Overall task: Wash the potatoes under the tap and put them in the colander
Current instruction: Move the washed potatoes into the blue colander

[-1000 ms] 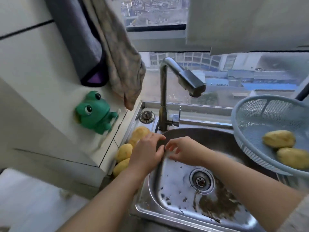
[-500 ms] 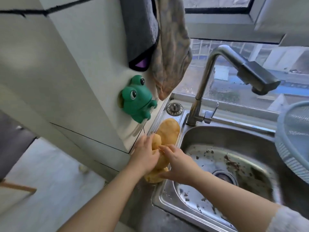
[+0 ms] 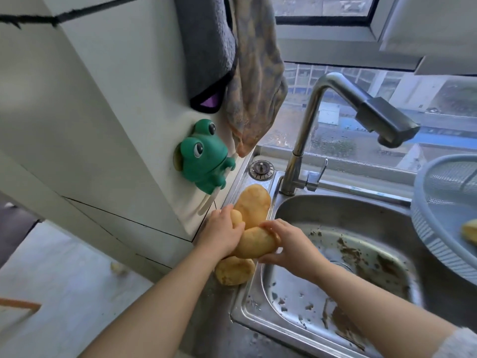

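Observation:
Several yellow-brown potatoes lie on the sink's left ledge. My right hand (image 3: 286,248) grips one potato (image 3: 255,242) from the sink side, fingers curled over its top. My left hand (image 3: 222,233) curls round a smaller potato (image 3: 236,218) just behind it. A big potato (image 3: 254,204) lies further back and another potato (image 3: 235,271) sits nearer me, below my hands. The blue colander (image 3: 438,223) stands at the right edge with a potato (image 3: 469,232) partly in view inside. The tap (image 3: 335,104) arches over the steel sink (image 3: 335,267); no water runs.
Dirt and peel bits lie in the sink basin around the drain (image 3: 338,264). A green frog holder (image 3: 204,156) sticks to the white wall at left. Two cloths (image 3: 242,63) hang above it. A sink plug (image 3: 261,169) rests on the back ledge.
The view swung left and down. Both hands moved from the sink's left rim onto the potatoes on the ledge, and the right hand now lifts one slightly over the rim.

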`<state>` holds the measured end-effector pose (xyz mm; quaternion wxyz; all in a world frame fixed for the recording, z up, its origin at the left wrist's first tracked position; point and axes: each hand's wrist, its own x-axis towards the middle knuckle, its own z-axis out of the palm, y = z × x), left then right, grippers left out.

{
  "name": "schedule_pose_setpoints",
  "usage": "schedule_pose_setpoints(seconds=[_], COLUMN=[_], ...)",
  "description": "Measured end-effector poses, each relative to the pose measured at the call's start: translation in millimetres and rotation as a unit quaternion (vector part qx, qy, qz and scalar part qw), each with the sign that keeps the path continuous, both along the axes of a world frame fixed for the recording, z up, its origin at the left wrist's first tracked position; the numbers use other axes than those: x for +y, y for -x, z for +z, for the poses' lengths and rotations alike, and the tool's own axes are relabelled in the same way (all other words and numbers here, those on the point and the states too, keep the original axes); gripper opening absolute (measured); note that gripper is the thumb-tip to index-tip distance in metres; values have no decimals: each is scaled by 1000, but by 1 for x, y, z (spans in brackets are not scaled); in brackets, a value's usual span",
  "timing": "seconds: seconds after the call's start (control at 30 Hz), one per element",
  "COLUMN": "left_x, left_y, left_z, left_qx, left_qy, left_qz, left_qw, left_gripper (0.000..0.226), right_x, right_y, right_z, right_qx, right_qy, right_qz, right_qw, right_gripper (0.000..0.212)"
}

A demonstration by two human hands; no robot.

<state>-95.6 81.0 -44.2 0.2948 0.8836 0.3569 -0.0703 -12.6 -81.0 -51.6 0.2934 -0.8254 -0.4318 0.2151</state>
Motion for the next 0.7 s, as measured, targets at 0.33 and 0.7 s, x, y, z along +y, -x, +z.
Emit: schedule_pose_setpoints(seconds=[0.33, 0.7], left_x=[-14, -21], left_y=[5, 73], left_z=[-6, 12], left_qx=[-1, 55], left_qy=[-145, 49], left_qz=[-26, -123], left_qw=[989, 990], left_gripper=[72, 71], right_x=[-29, -19], right_y=[-17, 20], right_z=[1, 1], right_qx=[118, 606], right_qy=[-17, -36], right_qz=[-154, -187], right_qw=[981, 772], right_gripper=[66, 59])
